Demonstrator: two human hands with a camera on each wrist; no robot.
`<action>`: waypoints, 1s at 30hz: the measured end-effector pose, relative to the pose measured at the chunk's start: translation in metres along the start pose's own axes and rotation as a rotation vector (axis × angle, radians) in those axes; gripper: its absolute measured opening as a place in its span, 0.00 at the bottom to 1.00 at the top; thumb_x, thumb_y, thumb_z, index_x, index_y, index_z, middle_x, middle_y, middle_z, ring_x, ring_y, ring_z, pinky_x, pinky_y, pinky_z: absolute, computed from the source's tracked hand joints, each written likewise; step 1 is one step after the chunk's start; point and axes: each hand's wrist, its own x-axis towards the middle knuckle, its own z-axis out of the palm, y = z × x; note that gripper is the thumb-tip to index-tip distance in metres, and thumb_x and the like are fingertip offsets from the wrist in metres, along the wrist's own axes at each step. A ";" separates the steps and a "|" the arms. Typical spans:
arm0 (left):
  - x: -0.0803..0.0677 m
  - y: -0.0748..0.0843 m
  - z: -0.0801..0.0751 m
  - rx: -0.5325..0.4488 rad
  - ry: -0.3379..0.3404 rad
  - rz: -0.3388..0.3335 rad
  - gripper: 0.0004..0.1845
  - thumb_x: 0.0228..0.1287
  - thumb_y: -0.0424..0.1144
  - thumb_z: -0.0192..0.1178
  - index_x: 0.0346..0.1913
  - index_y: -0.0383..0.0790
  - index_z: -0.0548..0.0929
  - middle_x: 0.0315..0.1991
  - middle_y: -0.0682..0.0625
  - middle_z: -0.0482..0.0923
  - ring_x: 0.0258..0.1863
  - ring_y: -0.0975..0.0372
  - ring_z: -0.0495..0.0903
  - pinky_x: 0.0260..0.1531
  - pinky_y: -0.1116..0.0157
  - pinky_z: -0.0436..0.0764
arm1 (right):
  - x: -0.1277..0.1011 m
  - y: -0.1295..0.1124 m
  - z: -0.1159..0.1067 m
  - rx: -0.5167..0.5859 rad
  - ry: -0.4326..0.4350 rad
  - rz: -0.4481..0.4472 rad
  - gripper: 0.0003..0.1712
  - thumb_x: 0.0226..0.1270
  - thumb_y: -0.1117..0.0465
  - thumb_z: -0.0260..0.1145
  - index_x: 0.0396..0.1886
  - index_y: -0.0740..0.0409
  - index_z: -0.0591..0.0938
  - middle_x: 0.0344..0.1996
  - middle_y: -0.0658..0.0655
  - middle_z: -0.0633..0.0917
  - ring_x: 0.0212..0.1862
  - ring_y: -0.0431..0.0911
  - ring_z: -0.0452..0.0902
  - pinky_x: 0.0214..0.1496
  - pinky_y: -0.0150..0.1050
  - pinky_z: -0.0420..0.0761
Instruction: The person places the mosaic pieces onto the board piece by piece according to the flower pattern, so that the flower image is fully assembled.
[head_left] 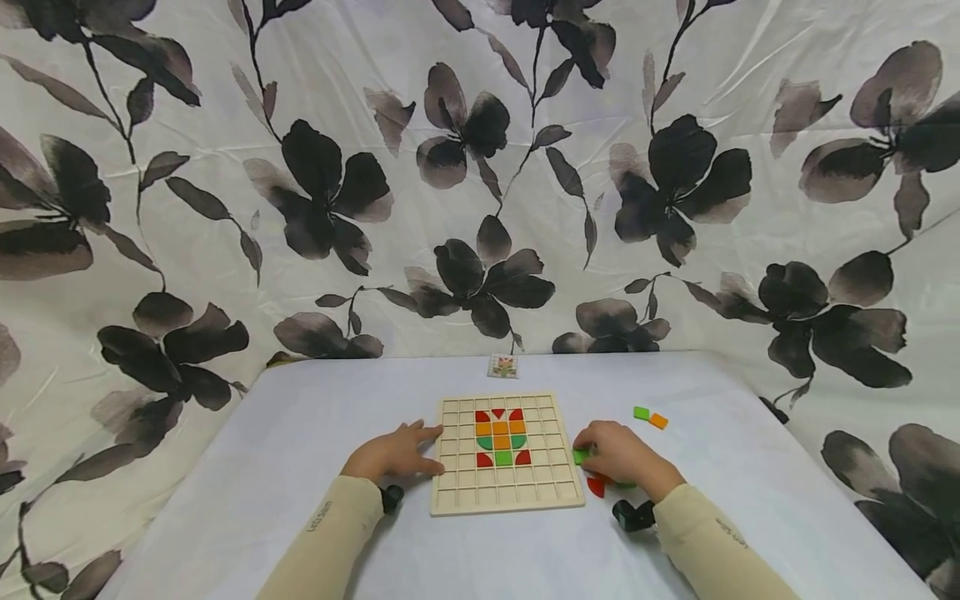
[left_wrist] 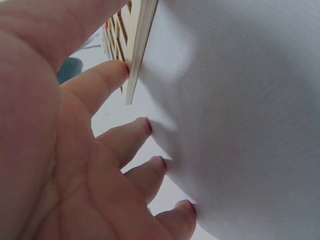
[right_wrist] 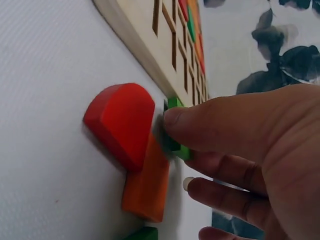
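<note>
Plainly, left hand [head_left: 390, 454] (splayed) against board [head_left: 491, 498], green block [right_wrist: 183, 151] pinched in right hand [head_left: 624, 452].

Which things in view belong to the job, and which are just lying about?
Job:
grid board
tiles on it
green piece in right grip
loose red piece
loose orange piece
pieces farther back, likely
pattern card, probably the guide

Just there:
floral backdrop
white table

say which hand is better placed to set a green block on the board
Right hand, likely: its fingers pinch a green block beside the wooden grid board, while the left hand touches the opposite edge.
</note>
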 end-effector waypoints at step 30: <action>0.001 -0.007 0.000 -0.006 -0.003 0.004 0.44 0.52 0.58 0.70 0.72 0.57 0.65 0.76 0.42 0.54 0.76 0.40 0.48 0.65 0.31 0.56 | 0.014 -0.043 0.014 0.062 0.021 -0.231 0.12 0.61 0.61 0.70 0.45 0.54 0.87 0.42 0.49 0.86 0.51 0.48 0.79 0.59 0.51 0.75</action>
